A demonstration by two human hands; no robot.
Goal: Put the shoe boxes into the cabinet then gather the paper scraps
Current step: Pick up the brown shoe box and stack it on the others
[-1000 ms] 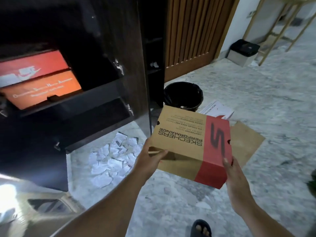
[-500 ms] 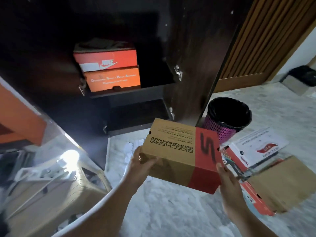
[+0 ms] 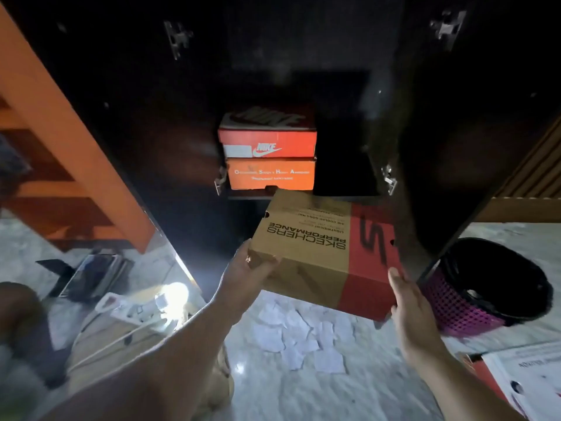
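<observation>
I hold a brown and red Skechers shoe box (image 3: 306, 253) in the air in front of the dark open cabinet (image 3: 303, 56). My left hand (image 3: 246, 278) grips its left end, thumb on top. My right hand (image 3: 409, 305) holds its red right end. Inside the cabinet, two orange shoe boxes (image 3: 268, 159) are stacked on a shelf, the Nike one on top, with dark room to their right. White paper scraps (image 3: 299, 335) lie scattered on the marble floor below the box.
A black bin with a pink mesh side (image 3: 485, 287) stands on the floor at right. Another shoe box with a white label (image 3: 525, 381) lies at bottom right. The mirrored cabinet door (image 3: 91, 268) hangs open at left, a dark door (image 3: 455, 147) at right.
The view has swung to face the cabinet. The Skechers box has moved forward and up, close to the shelf with the orange boxes. Both hands keep the same hold.
</observation>
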